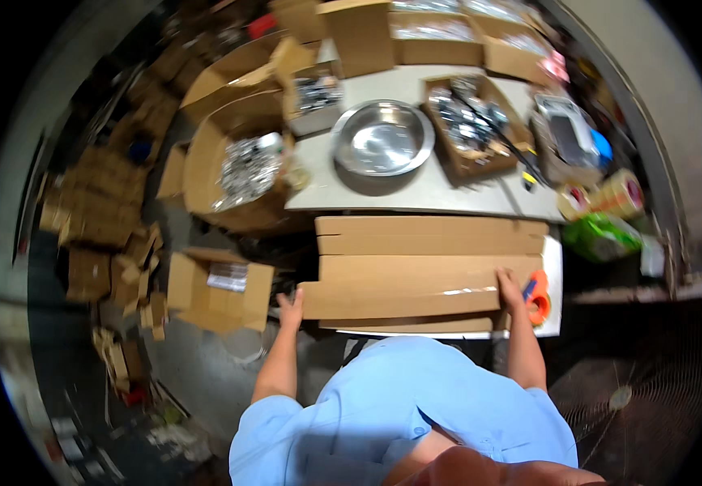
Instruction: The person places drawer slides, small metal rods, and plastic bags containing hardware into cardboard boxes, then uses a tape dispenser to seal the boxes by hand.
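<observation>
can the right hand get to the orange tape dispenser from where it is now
Probably yes. The right hand rests on the end of the flat cardboard box, and the orange tape dispenser lies right beside it on the white table, with nothing between them.

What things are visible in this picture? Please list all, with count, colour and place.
long cardboard box: one, brown, taped, nearest on the white table, between both hands
flat cardboard pieces: several, brown, behind it
tape dispenser: one, orange, by the right hand
metal bowl: one, silver, grey table
open cartons: several, brown, holding shiny parts, on the grey table and left floor
tape rolls: two or so, far right
left hand: box's left end
right hand: box's right end
</observation>
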A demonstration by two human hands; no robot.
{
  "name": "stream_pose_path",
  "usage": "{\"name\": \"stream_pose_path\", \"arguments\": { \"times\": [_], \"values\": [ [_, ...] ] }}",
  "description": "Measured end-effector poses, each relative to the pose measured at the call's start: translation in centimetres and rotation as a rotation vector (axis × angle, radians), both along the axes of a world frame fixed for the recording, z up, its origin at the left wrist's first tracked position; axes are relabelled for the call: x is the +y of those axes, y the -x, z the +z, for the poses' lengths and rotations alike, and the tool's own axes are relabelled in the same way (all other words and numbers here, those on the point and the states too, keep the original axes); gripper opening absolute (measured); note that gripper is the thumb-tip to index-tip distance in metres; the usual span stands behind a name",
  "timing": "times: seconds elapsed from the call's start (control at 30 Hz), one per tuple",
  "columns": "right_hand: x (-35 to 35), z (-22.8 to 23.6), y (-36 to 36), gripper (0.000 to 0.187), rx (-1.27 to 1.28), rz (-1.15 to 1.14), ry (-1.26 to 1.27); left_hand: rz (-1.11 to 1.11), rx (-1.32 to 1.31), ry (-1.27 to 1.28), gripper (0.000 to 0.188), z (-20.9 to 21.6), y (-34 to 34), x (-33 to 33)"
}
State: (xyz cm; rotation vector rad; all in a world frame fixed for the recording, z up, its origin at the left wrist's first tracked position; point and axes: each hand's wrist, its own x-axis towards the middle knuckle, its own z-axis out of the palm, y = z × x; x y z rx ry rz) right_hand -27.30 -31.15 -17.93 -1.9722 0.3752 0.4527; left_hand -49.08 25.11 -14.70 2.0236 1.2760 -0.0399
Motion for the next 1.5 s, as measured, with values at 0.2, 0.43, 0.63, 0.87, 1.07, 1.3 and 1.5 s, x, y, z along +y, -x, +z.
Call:
{"name": "stream_pose_path", "arguments": {
  "times": [0.2, 0.43, 0.63, 0.87, 1.07, 1.3, 1.5],
  "values": [
    [0.6, 0.7, -0.1, 0.073, 0.43, 0.047, -0.689, 0.126, -0.498, 0.814, 0.045, -1.0, 1.8, 0.1],
    [5.2, -0.1, -0.1, 0.053, 0.526, 0.202, -0.759, 0.317, -0.659, 0.66, 0.042, 6.4, 12.0, 3.7],
    [22.4, 8.6, 2.8, 0.059, 0.666, 0.8, -0.587, 0.884, -1.369, 0.513, 0.048, 13.4, 30.2, -5.8],
    [35.0, 13.7, 14.1, 0.076, 0.843, 1.392, -0.639, 1.188, -1.916, -0.379, 0.044, 20.8, 42.8, -26.9],
    [39.0, 21.2, 32.7, 0.092, 1.248, 1.751, -0.877, 1.112, -1.662, -1.287, 0.073, 33.9, 51.3, -38.1],
    [33.9, 33.8, 61.8, 0.075, 1.517, 2.15, -1.093, 1.187, -1.257, -1.401, 0.064, 47.2, 67.9, -43.9],
    [23.8, 42.0, 82.7, 0.062, 0.755, 2.626, -1.093, 1.43, -0.422, -1.505, 0.077, 40.0, 65.6, -45.3]
  ]
}}
